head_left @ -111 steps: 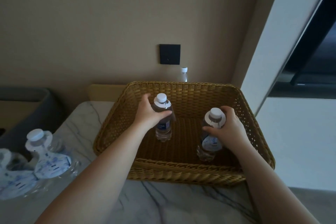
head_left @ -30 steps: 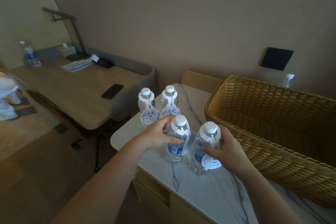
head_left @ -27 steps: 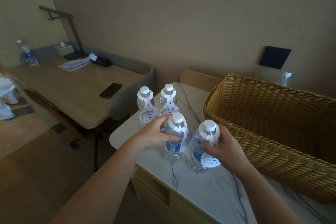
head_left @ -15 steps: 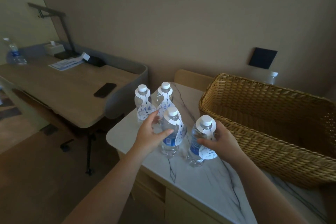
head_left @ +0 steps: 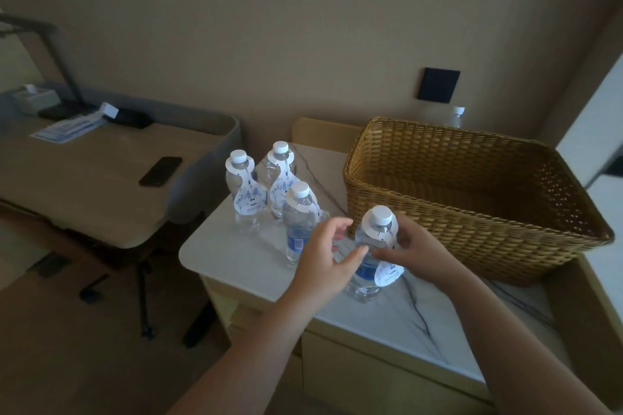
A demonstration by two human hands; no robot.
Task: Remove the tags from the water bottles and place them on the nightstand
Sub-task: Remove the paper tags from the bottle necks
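Several clear water bottles with white caps and white paper neck tags stand on the marble-topped nightstand (head_left: 236, 256). Two bottles (head_left: 241, 185) (head_left: 279, 172) are at the back, and a third bottle (head_left: 298, 212) stands in front of them. The nearest bottle (head_left: 379, 226) is gripped from the right by my right hand (head_left: 416, 251), and its tag (head_left: 389, 271) hangs down its front. My left hand (head_left: 323, 256) is at that bottle's left side with fingers spread and nothing in it.
A wicker basket (head_left: 438, 212) fills the right half of the nightstand, with another bottle (head_left: 456, 114) behind it by the wall. On the left is a wooden desk (head_left: 84, 178) with a phone (head_left: 161, 171), papers and a lamp.
Both bottles came out of the basket onto the nightstand. In the last half second my left hand let go of the third bottle and moved right to the bottle in my right hand.
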